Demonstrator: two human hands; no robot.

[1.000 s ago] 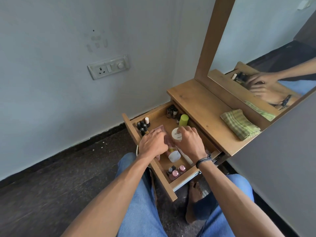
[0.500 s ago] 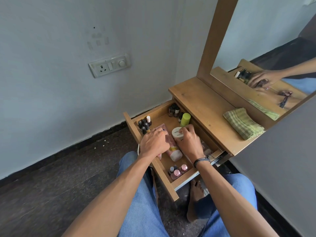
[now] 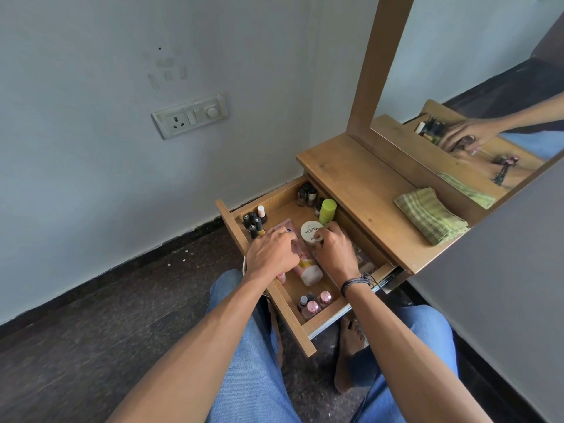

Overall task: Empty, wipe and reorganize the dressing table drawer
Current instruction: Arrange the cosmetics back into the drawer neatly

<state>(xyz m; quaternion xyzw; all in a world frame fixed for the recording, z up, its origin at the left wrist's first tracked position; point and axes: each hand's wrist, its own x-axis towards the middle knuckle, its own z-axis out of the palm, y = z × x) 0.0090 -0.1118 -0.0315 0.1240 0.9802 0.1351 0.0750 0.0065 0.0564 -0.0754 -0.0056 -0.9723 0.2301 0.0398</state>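
Emptying looks barely begun: the drawer (image 3: 293, 319) is open and full. Inside it, the left hand (image 3: 270, 254) clasps the tube (image 3: 309, 270), the right hand (image 3: 335, 254) the jar (image 3: 309, 232); the cloth (image 3: 430, 216) lies folded beyond it.

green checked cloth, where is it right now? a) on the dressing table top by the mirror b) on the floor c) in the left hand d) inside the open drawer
a: the folded green checked cloth lies on the dressing table top in front of the mirror, outside the open drawer.
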